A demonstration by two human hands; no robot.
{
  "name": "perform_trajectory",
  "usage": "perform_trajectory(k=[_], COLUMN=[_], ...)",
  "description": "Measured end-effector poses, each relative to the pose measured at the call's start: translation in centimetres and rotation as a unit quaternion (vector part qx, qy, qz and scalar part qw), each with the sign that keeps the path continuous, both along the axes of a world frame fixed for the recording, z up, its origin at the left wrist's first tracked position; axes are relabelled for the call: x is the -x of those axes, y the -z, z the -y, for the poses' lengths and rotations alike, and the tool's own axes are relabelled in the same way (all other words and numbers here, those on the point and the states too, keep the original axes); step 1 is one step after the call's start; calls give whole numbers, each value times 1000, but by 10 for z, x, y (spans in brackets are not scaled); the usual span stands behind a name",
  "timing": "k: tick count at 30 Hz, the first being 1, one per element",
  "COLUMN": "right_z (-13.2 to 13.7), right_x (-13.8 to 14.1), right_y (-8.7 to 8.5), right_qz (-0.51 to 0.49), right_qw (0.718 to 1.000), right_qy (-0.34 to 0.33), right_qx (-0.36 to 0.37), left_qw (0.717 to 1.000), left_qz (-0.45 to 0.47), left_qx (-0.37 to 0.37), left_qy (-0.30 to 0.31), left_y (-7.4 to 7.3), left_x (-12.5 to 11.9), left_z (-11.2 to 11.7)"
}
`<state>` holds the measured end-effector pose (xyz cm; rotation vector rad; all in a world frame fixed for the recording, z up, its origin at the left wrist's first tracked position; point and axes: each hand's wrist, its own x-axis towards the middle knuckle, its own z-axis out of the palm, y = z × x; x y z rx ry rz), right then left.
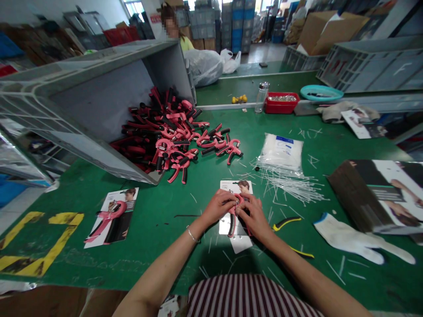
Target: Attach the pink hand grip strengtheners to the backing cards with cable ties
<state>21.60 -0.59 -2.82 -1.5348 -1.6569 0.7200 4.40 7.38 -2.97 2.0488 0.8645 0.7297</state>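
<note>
A pink and black hand gripper (pixel 232 220) lies on a printed backing card (pixel 238 240) on the green table, just in front of me. My left hand (pixel 220 205) pinches the top of the hand gripper from the left, fingers closed. From the right, my right hand (pixel 253 218) presses on the same hand gripper with closed fingers. A finished card with a hand gripper (pixel 110 215) on it rests at the left.
A tipped grey crate (pixel 82 94) spills several hand grippers (pixel 175 136). White cable ties (pixel 287 182) and their bag (pixel 280 152) lie right of centre. Yellow-handled cutters (pixel 286 222), a white glove (pixel 353 240), a card stack (pixel 376 193) and a red tray (pixel 280 103) are nearby. Another person (pixel 175 28) stands behind.
</note>
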Motion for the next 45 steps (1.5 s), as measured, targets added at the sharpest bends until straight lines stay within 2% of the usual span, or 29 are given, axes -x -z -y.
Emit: perform_trajectory(k=[10,15,17,21,25,29,34,37,40,42,45], right_z=[-2,-3,-4,-2,-3,-10,-13,-13,-20,-28,-39], right_x=[3,4,2,1,8,14,14,15,16,16,14], right_y=[0,-1,1,6,8,10,13,13,14,16,18], right_qz=[-14,-23,-21,-36,-68,-65,-65,-77,-91,-96,-91], right_qw=[1000,999,999,999,996,994,994,992,988,985,985], right_qy=[15,40,29,1,53,72,79,86,108,129,132], right_qx=[0,-6,-7,-10,-34,-46,-46,-52,-58,-57,-59], left_qw=[999,998,999,999,997,991,996,988,954,934,924], left_qz=[-15,-36,-36,-36,25,0,-56,-108,-194,-227,-238], left_qx=[-25,-10,1,-15,-1,-8,22,-63,-188,-250,-293], left_qy=[13,49,36,-32,-79,-132,-63,-89,-130,-118,-57], left_y=[1,-12,-20,-36,-46,-44,-34,-35,-37,-35,-27], left_x=[2,8,8,-2,-15,-17,-12,-15,-20,-22,-16], left_z=[2,3,4,9,8,-1,-5,-3,5,13,25])
